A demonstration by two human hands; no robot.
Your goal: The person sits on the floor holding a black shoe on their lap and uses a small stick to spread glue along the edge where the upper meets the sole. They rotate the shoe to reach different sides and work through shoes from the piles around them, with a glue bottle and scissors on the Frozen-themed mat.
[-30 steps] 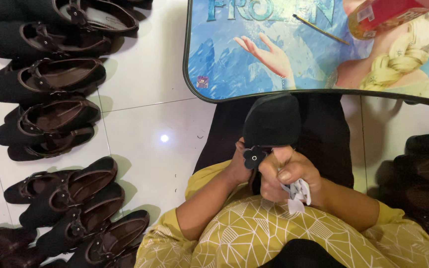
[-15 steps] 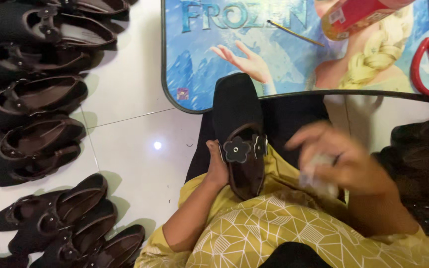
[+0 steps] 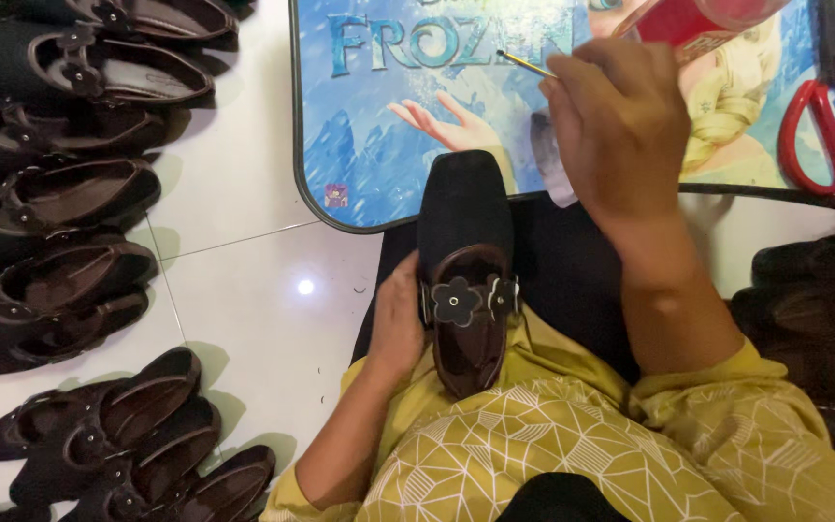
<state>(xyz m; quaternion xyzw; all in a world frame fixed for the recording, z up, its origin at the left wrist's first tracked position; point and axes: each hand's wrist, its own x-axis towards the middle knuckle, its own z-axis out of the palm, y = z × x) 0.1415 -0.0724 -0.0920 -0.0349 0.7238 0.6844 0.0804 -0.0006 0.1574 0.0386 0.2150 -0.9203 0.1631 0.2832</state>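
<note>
A black flat shoe (image 3: pixel 464 217) with a flower-shaped strap ornament (image 3: pixel 455 302) lies toe-away on my lap. My left hand (image 3: pixel 396 324) grips its left side at the strap. My right hand (image 3: pixel 620 126) reaches out over the blue picture-printed tray table (image 3: pixel 359 135), its fingers curled on the end of a thin yellow stick (image 3: pixel 524 65). A small white scrap (image 3: pixel 558 184) shows under that palm. I wear a yellow patterned garment (image 3: pixel 572 445).
Rows of dark strapped shoes (image 3: pixel 70 193) cover the white tiled floor on the left, with more (image 3: pixel 118 435) at the lower left. Dark shoes (image 3: pixel 814 290) are piled on the right. Red scissors (image 3: pixel 828 126) and a red container (image 3: pixel 698 14) sit on the tray table.
The shoe was turned opening-up and laid on my lap. My right hand left the shoe and moved forward over the tray table to the thin stick.
</note>
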